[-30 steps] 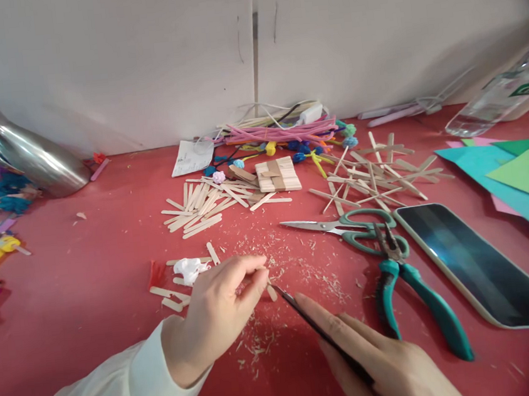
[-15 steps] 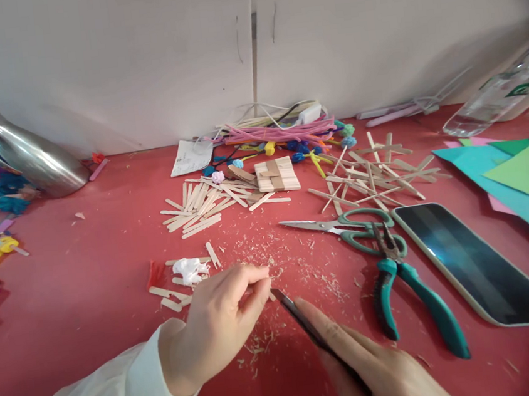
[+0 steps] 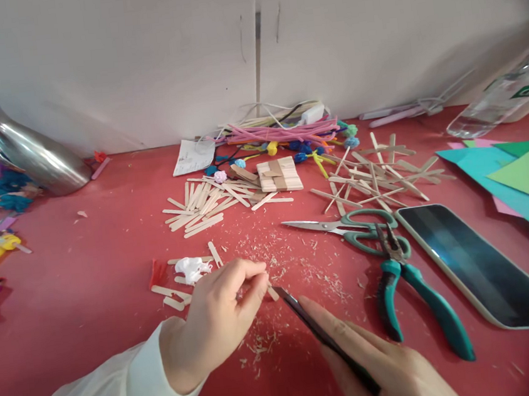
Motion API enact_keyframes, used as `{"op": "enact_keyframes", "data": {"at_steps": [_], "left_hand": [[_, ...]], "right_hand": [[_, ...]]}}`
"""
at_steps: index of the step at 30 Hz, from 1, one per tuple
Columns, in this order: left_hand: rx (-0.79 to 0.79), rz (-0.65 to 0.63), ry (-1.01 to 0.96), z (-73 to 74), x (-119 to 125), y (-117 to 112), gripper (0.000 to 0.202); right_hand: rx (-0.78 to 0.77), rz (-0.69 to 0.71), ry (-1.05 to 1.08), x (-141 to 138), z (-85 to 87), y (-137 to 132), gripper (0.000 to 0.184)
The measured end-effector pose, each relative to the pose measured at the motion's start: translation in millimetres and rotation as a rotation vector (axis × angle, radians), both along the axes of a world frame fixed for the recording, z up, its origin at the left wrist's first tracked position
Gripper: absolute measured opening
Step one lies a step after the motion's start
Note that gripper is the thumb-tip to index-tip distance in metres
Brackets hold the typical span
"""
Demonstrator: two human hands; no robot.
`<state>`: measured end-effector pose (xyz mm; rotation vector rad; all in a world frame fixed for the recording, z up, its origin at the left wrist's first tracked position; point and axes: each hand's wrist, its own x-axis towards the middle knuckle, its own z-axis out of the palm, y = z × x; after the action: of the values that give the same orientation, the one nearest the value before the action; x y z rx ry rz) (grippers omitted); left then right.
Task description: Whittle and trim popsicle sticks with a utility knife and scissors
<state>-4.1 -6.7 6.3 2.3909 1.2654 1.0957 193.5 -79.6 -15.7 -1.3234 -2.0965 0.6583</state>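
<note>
My left hand (image 3: 224,315) pinches a small wooden craft stick (image 3: 273,293) between thumb and fingers; only its lower end shows below the fingertips. Gripped in my right hand (image 3: 380,356) is a dark utility knife (image 3: 314,330), its blade tip beside the stick. Whether blade and wood touch I cannot tell. Pale wood shavings (image 3: 323,280) lie scattered over the red tabletop (image 3: 88,279) around both hands. Just left of my left hand are a crumpled white piece (image 3: 192,270), short cut stick pieces (image 3: 174,303) and a red tuft (image 3: 157,272).
Scissors (image 3: 347,224), teal-handled pliers (image 3: 395,272) and a phone (image 3: 479,263) lie to the right. Craft sticks (image 3: 199,205) are piled behind, near a banded bundle (image 3: 280,175) and pipe cleaners (image 3: 286,131). A steel jug (image 3: 37,152) stands back left; coloured paper (image 3: 527,177) lies far right.
The knife has drawn slightly back to the right from my left fingertips, and more of the stick's end shows. The whole view has shifted a little.
</note>
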Motion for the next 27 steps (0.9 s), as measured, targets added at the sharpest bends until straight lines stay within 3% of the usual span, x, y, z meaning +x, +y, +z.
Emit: {"op": "enact_keyframes", "data": {"at_steps": [15,21,27], "left_hand": [[0.016,0.004,0.023,2.1,1.7,-4.0,0.005],[0.015,-0.012,0.063,3.7,-0.1,-6.3,0.006],[0.013,-0.042,0.051,1.6,-1.4,-5.3,0.006]], "right_hand": [[0.026,-0.065,-0.044,-6.2,-3.0,-7.9,0.055],[-0.248,-0.008,0.171,-7.3,7.0,-2.4,0.05],[-0.767,-0.128,0.569,-4.8,11.7,-0.1,0.044]]}}
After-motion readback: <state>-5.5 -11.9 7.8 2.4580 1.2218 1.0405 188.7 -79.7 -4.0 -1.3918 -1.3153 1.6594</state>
